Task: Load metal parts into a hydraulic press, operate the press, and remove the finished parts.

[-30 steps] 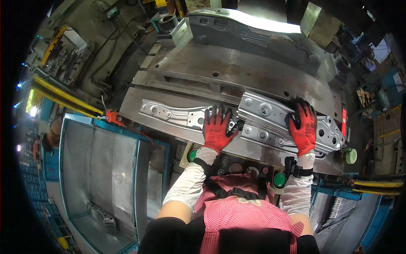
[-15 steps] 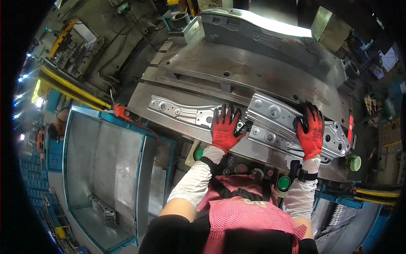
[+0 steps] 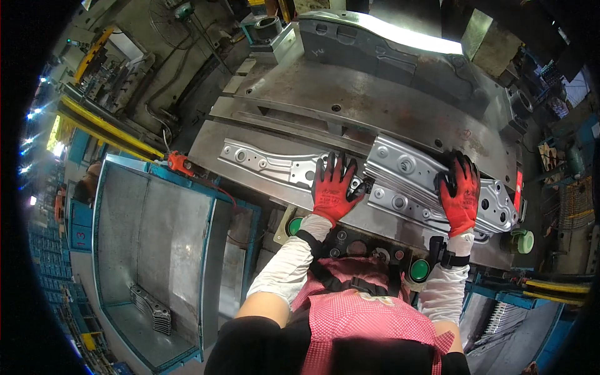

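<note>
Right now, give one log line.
left red-gloved hand: on long silver metal bracket | right red-gloved hand: on silver metal bracket stack

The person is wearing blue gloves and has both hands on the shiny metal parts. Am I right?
Not quite: the gloves are red with black fingertips, not blue, as the head view shows. Both the left hand and the right hand are on the shiny metal parts.

Smooth glossy metal parts (image 3: pixel 269 164), matt cloth apron (image 3: pixel 369 322)
</note>
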`<state>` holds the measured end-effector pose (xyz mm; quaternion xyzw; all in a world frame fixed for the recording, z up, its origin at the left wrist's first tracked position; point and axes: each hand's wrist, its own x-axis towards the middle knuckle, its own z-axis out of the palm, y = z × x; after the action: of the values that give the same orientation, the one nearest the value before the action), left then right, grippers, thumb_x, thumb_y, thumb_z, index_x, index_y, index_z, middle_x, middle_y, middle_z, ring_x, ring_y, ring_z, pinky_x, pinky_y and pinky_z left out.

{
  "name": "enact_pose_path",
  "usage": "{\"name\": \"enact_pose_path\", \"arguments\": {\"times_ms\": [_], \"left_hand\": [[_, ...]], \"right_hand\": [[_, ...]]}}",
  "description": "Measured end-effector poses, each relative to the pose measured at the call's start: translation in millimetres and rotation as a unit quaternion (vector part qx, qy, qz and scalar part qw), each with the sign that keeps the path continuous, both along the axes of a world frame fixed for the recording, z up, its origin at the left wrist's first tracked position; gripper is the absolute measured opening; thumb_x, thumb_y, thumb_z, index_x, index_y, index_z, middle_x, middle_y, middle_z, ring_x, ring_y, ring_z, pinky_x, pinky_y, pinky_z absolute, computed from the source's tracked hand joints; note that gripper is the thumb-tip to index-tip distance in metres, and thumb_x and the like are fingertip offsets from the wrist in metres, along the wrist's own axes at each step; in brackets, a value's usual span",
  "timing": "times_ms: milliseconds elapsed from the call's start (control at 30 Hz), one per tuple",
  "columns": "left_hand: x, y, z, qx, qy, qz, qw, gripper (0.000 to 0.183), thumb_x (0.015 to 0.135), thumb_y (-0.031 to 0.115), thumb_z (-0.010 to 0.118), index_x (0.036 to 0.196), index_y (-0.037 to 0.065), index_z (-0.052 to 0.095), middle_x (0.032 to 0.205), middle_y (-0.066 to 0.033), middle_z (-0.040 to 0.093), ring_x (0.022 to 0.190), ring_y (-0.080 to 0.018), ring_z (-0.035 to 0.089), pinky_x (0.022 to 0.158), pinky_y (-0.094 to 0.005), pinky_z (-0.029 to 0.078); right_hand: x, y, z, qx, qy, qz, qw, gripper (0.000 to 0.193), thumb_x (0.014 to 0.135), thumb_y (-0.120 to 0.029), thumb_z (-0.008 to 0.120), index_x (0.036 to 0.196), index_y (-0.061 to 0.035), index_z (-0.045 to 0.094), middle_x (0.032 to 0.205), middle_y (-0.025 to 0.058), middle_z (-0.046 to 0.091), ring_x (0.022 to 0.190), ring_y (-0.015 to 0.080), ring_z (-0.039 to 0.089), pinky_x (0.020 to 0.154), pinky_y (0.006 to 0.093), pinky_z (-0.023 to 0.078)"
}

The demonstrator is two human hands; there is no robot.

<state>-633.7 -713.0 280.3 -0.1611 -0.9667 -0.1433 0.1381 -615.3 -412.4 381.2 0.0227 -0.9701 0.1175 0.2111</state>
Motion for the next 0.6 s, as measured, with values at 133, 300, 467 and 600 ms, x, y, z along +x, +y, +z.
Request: {"name": "enact_pose_path", "arguments": {"times_ms": [133,300,467,600], "left_hand": [[-0.4,0.4,1.0,-0.011,0.005,0.002,1.0,0.078,0.073,0.058,0.061,0.136,0.016,0.044,0.144,-0.0186,0.031,0.138,-0.0369,0.018,0.112,-0.0561,0.006],[0.5,-0.1,1.1,-0.018,-0.006,0.007,1.0,0.079,0.073,0.058,0.061,0.138,0.017,0.041,0.144,-0.0181,0.031,0.138,-0.0368,0.019,0.112,-0.0556,0.007],[0.0,0.9,1.7,-0.013,-0.01,0.006,1.0,0.08,0.073,0.058,0.062,0.139,0.018,0.04,0.143,-0.0181,0.032,0.138,-0.0364,0.018,0.112,-0.0558,0.007],[0.3,0.5,2.6,-0.013,-0.008,0.006,1.0,0.081,0.072,0.057,0.062,0.139,0.017,0.04,0.142,-0.0186,0.032,0.138,-0.0365,0.018,0.112,-0.056,0.007]], "right_hand": [[-0.3,0.4,-1.1,0.003,-0.004,-0.007,1.0,0.056,0.079,-0.027,0.064,0.129,-0.006,0.049,0.133,0.0169,0.046,0.126,0.0348,0.039,0.111,0.0455,0.023],[0.3,-0.8,-0.2,-0.001,-0.014,-0.012,1.0,0.056,0.079,-0.027,0.064,0.129,-0.0064,0.049,0.133,0.0162,0.046,0.126,0.0346,0.038,0.111,0.0453,0.023],[0.3,-3.0,3.9,0.002,-0.008,-0.004,1.0,0.053,0.08,-0.026,0.062,0.128,-0.0057,0.049,0.133,0.0155,0.047,0.126,0.0347,0.038,0.111,0.0451,0.023],[0.3,-3.6,5.4,0.007,-0.005,0.0,1.0,0.053,0.081,-0.026,0.062,0.128,-0.0052,0.049,0.133,0.0155,0.047,0.126,0.0348,0.038,0.111,0.045,0.023]]}}
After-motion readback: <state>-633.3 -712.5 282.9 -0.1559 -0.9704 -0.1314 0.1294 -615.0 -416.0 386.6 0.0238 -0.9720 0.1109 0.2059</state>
